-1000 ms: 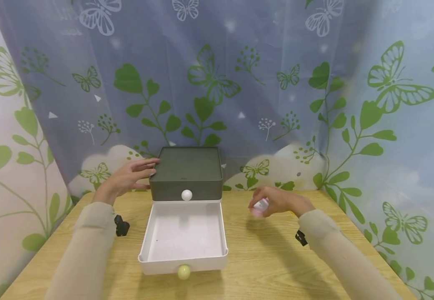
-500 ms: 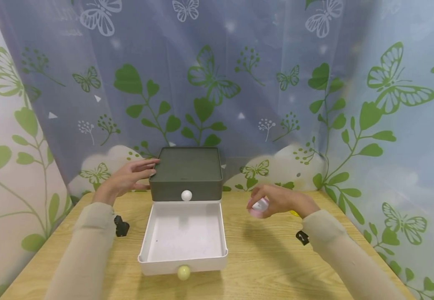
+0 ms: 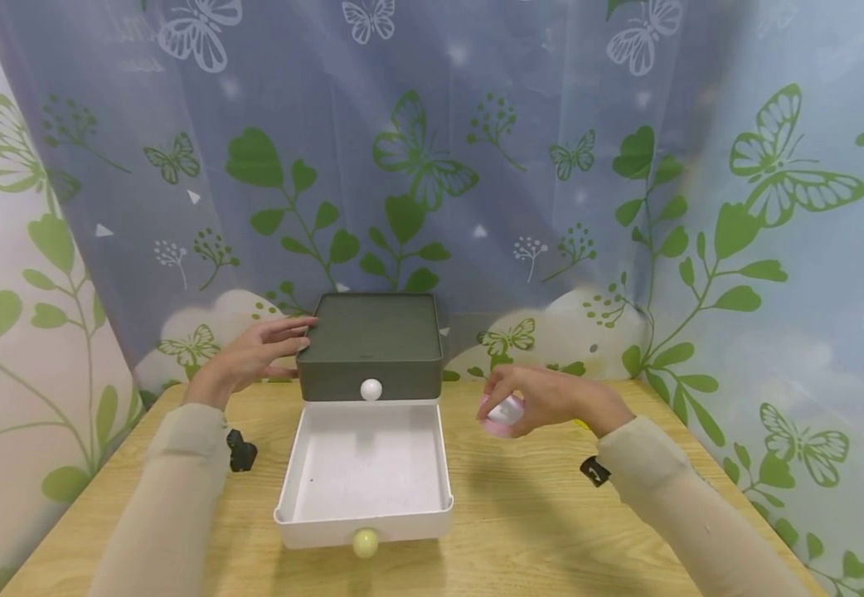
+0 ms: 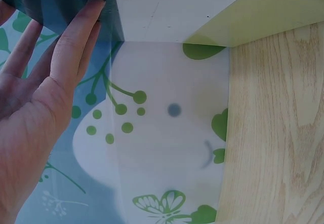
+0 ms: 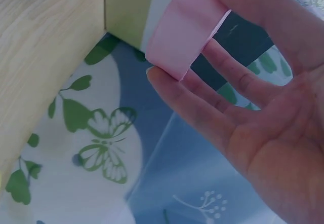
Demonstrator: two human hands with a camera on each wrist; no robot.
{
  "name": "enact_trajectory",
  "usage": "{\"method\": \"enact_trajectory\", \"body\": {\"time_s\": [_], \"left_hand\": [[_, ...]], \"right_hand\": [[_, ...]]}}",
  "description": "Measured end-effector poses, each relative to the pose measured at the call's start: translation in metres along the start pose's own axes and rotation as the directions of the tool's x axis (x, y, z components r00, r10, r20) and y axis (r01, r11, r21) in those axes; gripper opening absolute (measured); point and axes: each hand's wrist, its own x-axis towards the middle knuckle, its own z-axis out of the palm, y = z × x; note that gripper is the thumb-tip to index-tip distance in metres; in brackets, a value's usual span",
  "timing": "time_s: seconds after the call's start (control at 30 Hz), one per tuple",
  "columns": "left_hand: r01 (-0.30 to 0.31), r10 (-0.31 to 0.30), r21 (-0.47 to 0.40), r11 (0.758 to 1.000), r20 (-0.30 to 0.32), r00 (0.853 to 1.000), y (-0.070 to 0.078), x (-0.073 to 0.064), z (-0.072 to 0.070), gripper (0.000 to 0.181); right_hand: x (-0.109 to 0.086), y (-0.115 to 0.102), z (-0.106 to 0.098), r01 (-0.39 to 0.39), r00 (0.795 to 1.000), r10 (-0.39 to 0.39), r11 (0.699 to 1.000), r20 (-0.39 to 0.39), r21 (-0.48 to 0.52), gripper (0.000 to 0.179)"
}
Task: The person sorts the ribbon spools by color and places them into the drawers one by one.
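My left hand (image 3: 249, 355) rests against the left side of a dark green drawer box (image 3: 376, 332), fingers fairly straight; the left wrist view shows its fingertips on the box's wall. Below the dark tier, a white drawer (image 3: 365, 464) is pulled out, with a yellow-green knob (image 3: 365, 543) on its front. My right hand (image 3: 540, 398) holds a pink roll (image 3: 502, 414) above the table, right of the drawer. In the right wrist view, thumb and fingers pinch this pink roll (image 5: 187, 29) by its edges; whether it is ribbon or tape, I cannot tell.
A white knob (image 3: 371, 389) marks the upper dark drawer, which is shut. Part of a yellow object (image 3: 581, 424) shows behind my right wrist. Small black pieces (image 3: 241, 451) are by both wrists. A patterned curtain (image 3: 432, 166) hangs behind the wooden table (image 3: 507, 514).
My right hand has moved slightly left with the pink roll, toward the drawer, and the yellow object behind the wrist has come into view. The left hand, box and drawer have stayed put.
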Motion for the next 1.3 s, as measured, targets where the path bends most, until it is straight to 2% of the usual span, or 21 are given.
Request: {"method": "enact_trajectory", "body": {"time_s": [0.33,0.6,0.77,1.3], "left_hand": [[-0.010,0.010,0.024,1.000,-0.003,1.000,0.000,0.000,-0.001,0.066],[-0.008,0.008,0.026,1.000,-0.002,1.000,0.000,0.000,-0.001,0.066],[-0.003,0.003,0.018,1.000,-0.001,1.000,0.000,0.001,-0.001,0.066],[-0.006,0.006,0.019,1.000,-0.003,1.000,0.000,0.000,0.000,0.067]], "right_hand": [[0.005,-0.028,-0.006,0.045,0.999,-0.045,0.999,0.026,-0.019,0.041],[0.018,-0.052,-0.006,0.137,0.990,-0.136,0.990,0.020,-0.039,0.040],[0.029,-0.065,-0.006,0.143,0.988,-0.142,0.990,0.056,-0.016,0.041],[0.062,-0.097,0.000,0.132,0.981,-0.122,0.990,0.149,-0.055,0.041]]}}
